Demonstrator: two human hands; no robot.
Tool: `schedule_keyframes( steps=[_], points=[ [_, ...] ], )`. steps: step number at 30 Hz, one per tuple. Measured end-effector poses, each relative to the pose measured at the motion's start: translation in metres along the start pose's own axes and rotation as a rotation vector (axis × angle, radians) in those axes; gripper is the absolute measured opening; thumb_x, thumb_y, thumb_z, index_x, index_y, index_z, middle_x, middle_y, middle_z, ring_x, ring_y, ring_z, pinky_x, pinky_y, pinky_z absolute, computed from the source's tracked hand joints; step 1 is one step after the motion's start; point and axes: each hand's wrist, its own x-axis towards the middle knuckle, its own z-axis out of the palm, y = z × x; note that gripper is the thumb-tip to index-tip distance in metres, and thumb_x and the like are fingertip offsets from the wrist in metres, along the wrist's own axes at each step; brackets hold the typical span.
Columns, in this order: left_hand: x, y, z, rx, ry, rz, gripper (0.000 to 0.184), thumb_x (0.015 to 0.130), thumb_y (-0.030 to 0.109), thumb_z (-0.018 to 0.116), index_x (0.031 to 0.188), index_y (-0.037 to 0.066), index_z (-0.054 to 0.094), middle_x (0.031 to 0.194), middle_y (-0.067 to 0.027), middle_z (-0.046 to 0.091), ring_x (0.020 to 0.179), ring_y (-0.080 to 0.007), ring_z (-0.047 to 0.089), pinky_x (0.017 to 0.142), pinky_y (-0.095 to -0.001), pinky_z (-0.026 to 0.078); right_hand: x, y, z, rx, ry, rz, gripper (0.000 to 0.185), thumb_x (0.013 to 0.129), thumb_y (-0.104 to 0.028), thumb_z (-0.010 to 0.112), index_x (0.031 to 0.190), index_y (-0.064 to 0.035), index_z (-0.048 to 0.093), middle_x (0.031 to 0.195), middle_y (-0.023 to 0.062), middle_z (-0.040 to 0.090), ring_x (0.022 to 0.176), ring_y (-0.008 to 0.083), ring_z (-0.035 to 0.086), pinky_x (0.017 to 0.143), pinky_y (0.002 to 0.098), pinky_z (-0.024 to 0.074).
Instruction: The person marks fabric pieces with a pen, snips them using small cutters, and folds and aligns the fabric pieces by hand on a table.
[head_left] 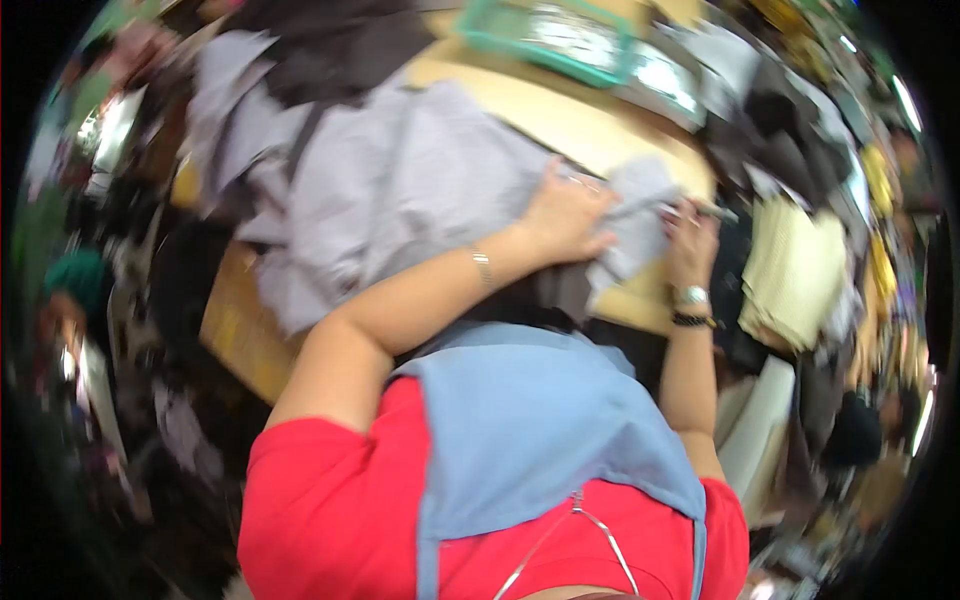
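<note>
Probably mid-job: grey cloth [440,190] lies spread and rumpled on the table [510,92], left and centre. Left hand [570,215] rests at its right end, fingers apart. Right hand [690,243]: fingers look closed on a blurred slim item [719,212]. Finished vs remaining work: can't tell.

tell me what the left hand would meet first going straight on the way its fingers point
Most likely the flap of grey cloth just right of the left hand in the picture; blur and unclear depth leave open whether it would touch or pass over it.
</note>
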Motion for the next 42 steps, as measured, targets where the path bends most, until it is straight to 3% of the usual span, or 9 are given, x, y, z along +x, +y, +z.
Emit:
schedule_keyframes(
  steps=[3, 6, 9, 12, 15, 18, 32, 42],
  points=[
    [0.028, 0.002, 0.008, -0.035, 0.054, 0.098, 0.049, 0.080, 0.040, 0.073, 0.121, 0.014, 0.061, 0.111, -0.0086, 0.066, 0.112, -0.0260, 0.059, 0.097, -0.0478, 0.039, 0.000, 0.017, -0.002, 0.094, 0.003, -0.070, 0.022, 0.101, -0.025, 0.055, 0.109, -0.0041, 0.054, 0.093, 0.0066, 0.067, 0.078, 0.0139, 0.068, 0.067, 0.0275, 0.0532],
    [0.048, 0.003, 0.033, -0.060, 0.196, 0.183, 0.046, 0.080, 0.038, 0.074, 0.118, 0.014, 0.063, 0.116, -0.0062, 0.065, 0.112, -0.0251, 0.058, 0.095, -0.0448, 0.040, 0.000, 0.020, 0.000, 0.169, -0.029, -0.098, 0.015, 0.101, -0.018, 0.056, 0.110, -0.0054, 0.053, 0.095, 0.0059, 0.067, 0.077, 0.0121, 0.069, 0.062, 0.0236, 0.0529],
    [0.065, 0.001, 0.050, -0.076, 0.095, 0.119, 0.049, 0.079, 0.041, 0.074, 0.119, 0.015, 0.064, 0.126, -0.0036, 0.062, 0.118, -0.0254, 0.055, 0.096, -0.0463, 0.039, 0.000, 0.018, -0.002, 0.174, -0.027, -0.093, 0.016, 0.101, -0.018, 0.056, 0.110, -0.0051, 0.052, 0.095, 0.0058, 0.067, 0.081, 0.0136, 0.071, 0.062, 0.0234, 0.0537],
    [0.069, 0.003, 0.055, -0.033, -0.012, 0.009, 0.054, 0.076, 0.046, 0.076, 0.123, 0.021, 0.065, 0.139, -0.0032, 0.055, 0.128, -0.0267, 0.048, 0.105, -0.0573, 0.033, 0.000, 0.010, -0.007, 0.158, -0.009, -0.102, 0.016, 0.100, -0.018, 0.057, 0.110, -0.0055, 0.052, 0.095, 0.0054, 0.067, 0.081, 0.0138, 0.071, 0.061, 0.0243, 0.0537],
    [0.068, 0.015, 0.044, 0.026, -0.126, -0.072, 0.066, 0.072, 0.055, 0.076, 0.130, 0.028, 0.062, 0.147, -0.0033, 0.048, 0.136, -0.0274, 0.040, 0.109, -0.0723, 0.017, 0.003, 0.013, -0.007, 0.118, -0.025, -0.156, 0.017, 0.100, -0.018, 0.058, 0.109, -0.0057, 0.052, 0.094, 0.0052, 0.067, 0.081, 0.0136, 0.071, 0.061, 0.0248, 0.0535],
    [0.070, 0.014, 0.043, 0.061, -0.170, -0.088, 0.073, 0.069, 0.063, 0.074, 0.133, 0.031, 0.060, 0.152, -0.0029, 0.043, 0.140, -0.0274, 0.036, 0.106, -0.0795, 0.005, 0.008, 0.016, -0.003, 0.094, -0.057, -0.198, 0.016, 0.100, -0.018, 0.058, 0.108, -0.0055, 0.052, 0.092, 0.0067, 0.067, 0.080, 0.0143, 0.071, 0.063, 0.0254, 0.0537],
    [0.069, 0.012, 0.046, 0.106, -0.179, -0.080, 0.079, 0.070, 0.067, 0.069, 0.139, 0.032, 0.054, 0.154, -0.0025, 0.040, 0.141, -0.0281, 0.034, 0.105, -0.0797, 0.009, 0.002, 0.022, -0.006, 0.049, -0.077, -0.256, 0.016, 0.100, -0.015, 0.057, 0.107, -0.0025, 0.051, 0.088, 0.0094, 0.067, 0.077, 0.0171, 0.071, 0.069, 0.0291, 0.0554],
    [0.066, 0.012, 0.047, 0.099, -0.170, -0.071, 0.076, 0.073, 0.066, 0.069, 0.139, 0.029, 0.055, 0.154, -0.0028, 0.040, 0.141, -0.0275, 0.034, 0.105, -0.0796, 0.011, 0.003, 0.026, -0.005, -0.034, -0.038, -0.247, 0.018, 0.099, -0.022, 0.057, 0.104, -0.0046, 0.056, 0.082, 0.0110, 0.067, 0.075, 0.0213, 0.071, 0.068, 0.0344, 0.0536]
  ],
)
